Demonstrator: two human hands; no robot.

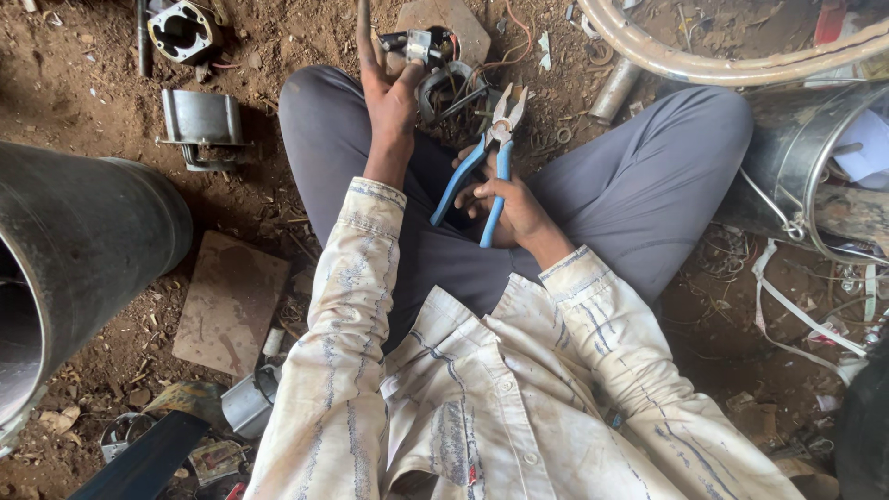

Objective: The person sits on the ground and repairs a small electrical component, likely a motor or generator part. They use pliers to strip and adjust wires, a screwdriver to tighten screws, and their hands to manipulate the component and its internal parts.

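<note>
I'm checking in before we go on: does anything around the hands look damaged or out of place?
Yes. The metal part gripped by the left hand has loose wires sticking out at odd angles. The right hand holds blue-handled pliers with the jaws open. Other metal parts lie scattered on the bare dirt.

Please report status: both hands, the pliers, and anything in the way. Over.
Left hand grips metal part. Right hand holds blue pliers, jaws open. Loose wires around part.

Scrap metal parts (444, 79) crowd the dirt between the knees. Black pipe (83, 241) blocks left, metal drum (796, 157) right. Bare dirt (93, 111) open upper left.
</note>
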